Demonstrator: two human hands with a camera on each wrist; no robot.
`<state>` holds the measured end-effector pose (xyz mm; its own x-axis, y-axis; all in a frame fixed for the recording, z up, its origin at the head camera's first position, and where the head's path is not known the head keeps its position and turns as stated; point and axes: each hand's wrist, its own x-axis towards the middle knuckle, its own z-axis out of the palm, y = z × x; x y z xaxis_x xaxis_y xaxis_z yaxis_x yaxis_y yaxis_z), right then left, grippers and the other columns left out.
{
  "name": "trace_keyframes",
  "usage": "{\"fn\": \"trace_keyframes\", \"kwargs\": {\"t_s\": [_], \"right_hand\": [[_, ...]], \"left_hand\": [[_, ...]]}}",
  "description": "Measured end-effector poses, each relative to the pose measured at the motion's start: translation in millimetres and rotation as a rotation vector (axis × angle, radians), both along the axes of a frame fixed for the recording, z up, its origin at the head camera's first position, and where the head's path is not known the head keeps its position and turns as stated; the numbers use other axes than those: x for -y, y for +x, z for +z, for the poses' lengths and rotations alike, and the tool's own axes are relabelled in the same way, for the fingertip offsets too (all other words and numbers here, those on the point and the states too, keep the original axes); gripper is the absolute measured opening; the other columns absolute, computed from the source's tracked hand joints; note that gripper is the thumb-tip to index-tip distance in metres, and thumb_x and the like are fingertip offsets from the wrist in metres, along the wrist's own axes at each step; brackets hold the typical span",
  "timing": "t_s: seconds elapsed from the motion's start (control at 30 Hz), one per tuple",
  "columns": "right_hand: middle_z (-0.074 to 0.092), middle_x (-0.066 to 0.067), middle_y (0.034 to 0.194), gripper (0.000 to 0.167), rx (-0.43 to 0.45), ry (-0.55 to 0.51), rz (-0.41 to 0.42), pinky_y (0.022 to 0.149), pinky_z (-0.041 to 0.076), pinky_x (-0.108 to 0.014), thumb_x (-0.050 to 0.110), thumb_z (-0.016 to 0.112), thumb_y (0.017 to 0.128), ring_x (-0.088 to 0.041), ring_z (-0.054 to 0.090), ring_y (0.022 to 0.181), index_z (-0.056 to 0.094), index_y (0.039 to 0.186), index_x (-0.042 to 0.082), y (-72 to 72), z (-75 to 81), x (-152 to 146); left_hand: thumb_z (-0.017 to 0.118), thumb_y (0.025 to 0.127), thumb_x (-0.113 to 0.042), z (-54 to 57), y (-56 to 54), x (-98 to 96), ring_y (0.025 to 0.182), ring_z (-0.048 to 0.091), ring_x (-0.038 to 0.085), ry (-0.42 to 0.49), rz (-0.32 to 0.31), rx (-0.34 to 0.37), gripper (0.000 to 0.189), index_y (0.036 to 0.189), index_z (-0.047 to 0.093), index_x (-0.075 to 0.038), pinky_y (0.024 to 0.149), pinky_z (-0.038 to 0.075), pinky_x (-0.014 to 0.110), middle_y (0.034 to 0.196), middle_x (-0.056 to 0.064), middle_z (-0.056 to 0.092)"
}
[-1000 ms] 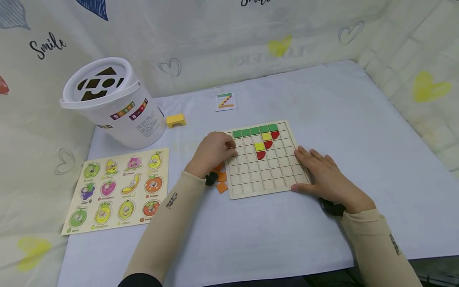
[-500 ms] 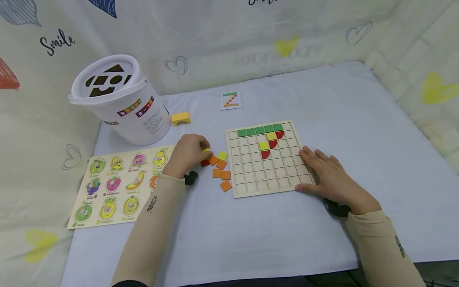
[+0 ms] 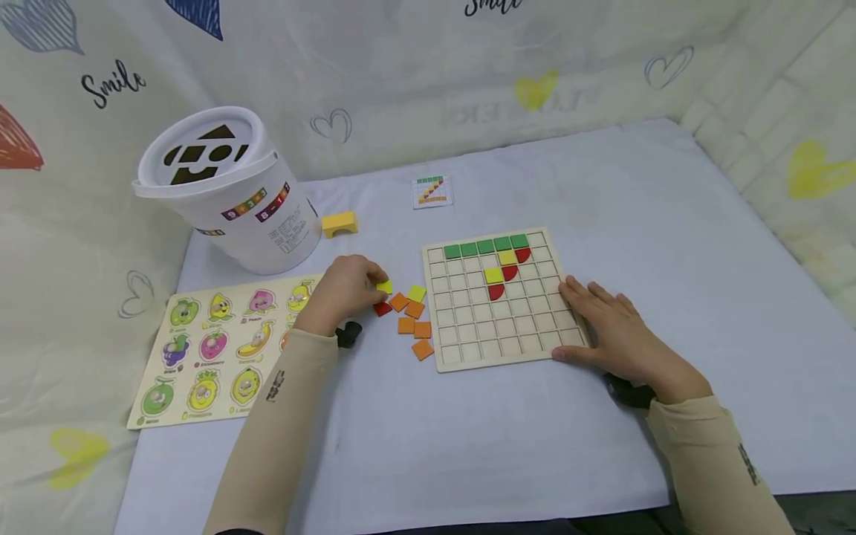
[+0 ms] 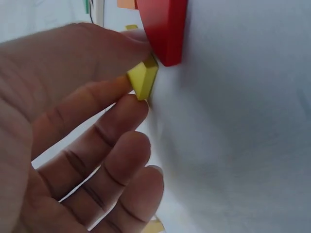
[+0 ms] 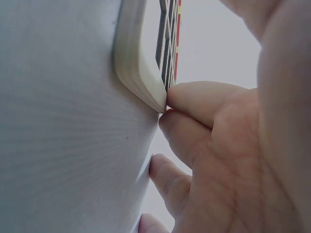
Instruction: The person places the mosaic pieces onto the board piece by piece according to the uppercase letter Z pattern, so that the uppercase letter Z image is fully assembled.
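My left hand (image 3: 342, 293) pinches a yellow tile (image 4: 143, 80) between thumb and index finger, low over the tablecloth left of the board. A red tile (image 3: 383, 308) with a rounded edge lies just beside the thumb. Between that hand and the board are several orange tiles (image 3: 414, 310) and another yellow tile (image 3: 416, 293). The wooden grid board (image 3: 501, 346) carries a row of green squares (image 3: 484, 247), with yellow squares and red quarter-circles in a diagonal below. My right hand (image 3: 618, 338) rests against the board's right edge, fingers spread and fairly straight; the right wrist view shows fingertips touching its corner.
A small pattern card (image 3: 432, 192) lies behind the board. At the back left stands a white bucket (image 3: 267, 230) with a shape-cut lid, a yellow arch block (image 3: 339, 224) next to it. The fruit picture board (image 3: 194, 349) lies on the left, partly under my left forearm.
My left hand has moved left from the grid board's upper left edge to the loose tiles, where it now holds a yellow one. My right hand has stayed at the board's edge.
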<state>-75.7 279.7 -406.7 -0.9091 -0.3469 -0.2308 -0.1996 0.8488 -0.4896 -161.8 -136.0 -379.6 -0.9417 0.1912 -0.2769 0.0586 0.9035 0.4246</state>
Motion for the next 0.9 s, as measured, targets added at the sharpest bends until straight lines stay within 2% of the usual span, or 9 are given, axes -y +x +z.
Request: {"fn": "trace_keyframes", "kwargs": {"t_s": [0.23,0.37,0.47,0.6,0.7,0.9], "right_hand": [[0.017,-0.017,0.174,0.114,-0.002,-0.029,0.007,0.122,0.007,-0.075,0.058,0.081,0.083,-0.053,0.012,0.158,0.021,0.166,0.009,3.8,-2.7,2.5],[0.019,-0.018,0.174,0.113,-0.015,-0.024,0.001,0.121,0.008,-0.076,0.056,0.082,0.082,-0.055,0.014,0.157,0.022,0.166,0.008,7.7,-6.0,2.2],[0.020,-0.019,0.173,0.113,-0.026,-0.021,-0.004,0.120,0.009,-0.076,0.054,0.083,0.082,-0.055,0.015,0.156,0.022,0.166,0.007,9.4,-6.8,1.4],[0.020,-0.019,0.173,0.113,-0.032,-0.023,-0.007,0.120,0.009,-0.076,0.054,0.083,0.082,-0.055,0.015,0.156,0.022,0.166,0.007,10.5,-6.7,0.9],[0.020,-0.018,0.173,0.113,-0.036,-0.025,-0.011,0.121,0.009,-0.076,0.054,0.083,0.082,-0.055,0.015,0.156,0.023,0.166,0.008,10.4,-6.7,0.6],[0.020,-0.018,0.173,0.113,-0.058,-0.011,-0.008,0.120,0.009,-0.076,0.056,0.082,0.082,-0.054,0.016,0.157,0.023,0.166,0.008,7.4,-4.4,-0.1]], "left_hand": [[0.080,0.090,-0.023,-6.6,6.3,-0.8,0.105,0.057,0.025,0.013,0.034,-0.025,0.034,0.122,0.076,-0.013,0.093,0.052,0.038,0.120,0.004,0.070],[0.079,0.090,-0.023,-10.7,7.2,-10.4,0.102,0.059,0.024,0.052,0.024,-0.064,0.034,0.122,0.076,-0.012,0.091,0.053,0.038,0.121,0.005,0.071],[0.079,0.089,-0.022,-11.3,6.9,-25.2,0.103,0.061,0.023,0.076,-0.026,-0.114,0.032,0.120,0.078,-0.011,0.094,0.054,0.039,0.122,0.006,0.073],[0.079,0.088,-0.020,-13.2,6.9,-50.3,0.100,0.065,0.021,0.075,-0.124,-0.177,0.029,0.115,0.080,-0.010,0.094,0.056,0.037,0.115,0.006,0.076],[0.080,0.088,-0.020,-15.5,6.7,-68.8,0.095,0.065,0.019,0.066,-0.189,-0.204,0.026,0.113,0.081,-0.011,0.090,0.057,0.034,0.108,0.004,0.077],[0.079,0.089,-0.020,-13.3,4.5,-99.9,0.096,0.063,0.016,0.075,-0.294,-0.227,0.023,0.111,0.082,-0.012,0.091,0.055,0.032,0.105,0.001,0.078]]}}
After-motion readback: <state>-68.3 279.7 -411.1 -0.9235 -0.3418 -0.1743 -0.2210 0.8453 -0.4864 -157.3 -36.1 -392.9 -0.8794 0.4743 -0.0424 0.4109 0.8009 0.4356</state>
